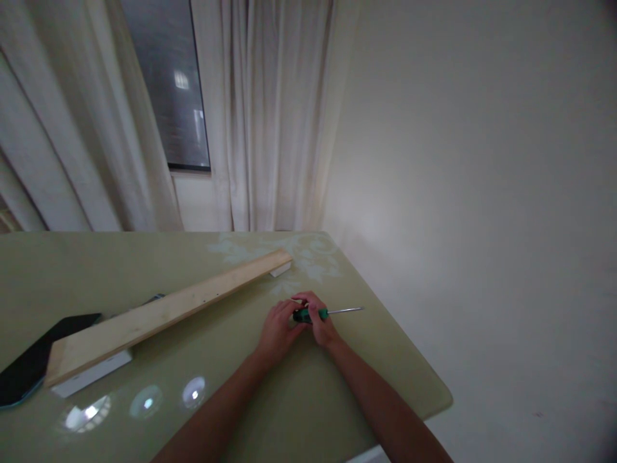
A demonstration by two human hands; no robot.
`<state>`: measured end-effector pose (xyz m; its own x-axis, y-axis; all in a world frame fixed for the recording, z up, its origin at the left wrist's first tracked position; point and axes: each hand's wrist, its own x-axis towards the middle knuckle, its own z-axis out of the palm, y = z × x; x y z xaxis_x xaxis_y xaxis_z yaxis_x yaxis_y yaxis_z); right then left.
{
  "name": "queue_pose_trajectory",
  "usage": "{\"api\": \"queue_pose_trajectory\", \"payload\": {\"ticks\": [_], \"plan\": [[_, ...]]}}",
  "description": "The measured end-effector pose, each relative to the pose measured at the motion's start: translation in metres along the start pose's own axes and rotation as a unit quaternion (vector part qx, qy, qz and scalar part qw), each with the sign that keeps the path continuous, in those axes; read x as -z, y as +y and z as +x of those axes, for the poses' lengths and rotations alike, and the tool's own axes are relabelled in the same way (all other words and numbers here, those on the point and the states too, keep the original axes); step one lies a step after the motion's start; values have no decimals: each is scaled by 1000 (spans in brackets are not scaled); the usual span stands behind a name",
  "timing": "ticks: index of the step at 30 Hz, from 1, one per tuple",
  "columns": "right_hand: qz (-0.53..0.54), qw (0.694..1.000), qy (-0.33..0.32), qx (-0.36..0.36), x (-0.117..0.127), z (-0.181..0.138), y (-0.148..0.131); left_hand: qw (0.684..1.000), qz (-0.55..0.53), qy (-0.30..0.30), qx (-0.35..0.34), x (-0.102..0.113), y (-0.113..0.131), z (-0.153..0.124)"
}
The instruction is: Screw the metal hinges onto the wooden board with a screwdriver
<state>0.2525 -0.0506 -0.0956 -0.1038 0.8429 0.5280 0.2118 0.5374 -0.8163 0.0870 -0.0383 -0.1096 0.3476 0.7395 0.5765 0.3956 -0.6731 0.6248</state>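
Observation:
Both hands meet over the pale green table around a screwdriver (304,315) with a green and black handle. Its metal shaft points right, toward the wall. My right hand (319,320) is closed on the handle near the shaft, thumb lying across it. The fingers of my left hand (279,329) are closed at the handle's butt end. Whether anything small sits between the fingertips is too fine to make out. Left of the hands, a long wooden plank (178,305) lies at a slant, with small dark holes or screws along its near edge.
White blocks (94,373) hold the plank up at both ends. A dark flat object (45,350) lies beneath its left end. Part of a white object (370,455) shows at the bottom edge. A wall borders the table's right side; curtains (279,116) hang behind.

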Motion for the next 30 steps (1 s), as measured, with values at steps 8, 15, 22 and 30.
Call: {"api": "queue_pose_trajectory", "payload": {"ticks": [8,15,22,30], "plan": [[-13,1000,4,13,0,0,0,1000,2,-1,-2,-1,-2,-1],[-20,1000,5,18,0,0,1,1000,9,17,-15,-1,-2,-1],[-41,999,3,5,2,0,-3,997,62,10,-34,13,5,2],[-112,994,-9,3,5,5,7,977,196,77,-43,160,-26,3]]}}
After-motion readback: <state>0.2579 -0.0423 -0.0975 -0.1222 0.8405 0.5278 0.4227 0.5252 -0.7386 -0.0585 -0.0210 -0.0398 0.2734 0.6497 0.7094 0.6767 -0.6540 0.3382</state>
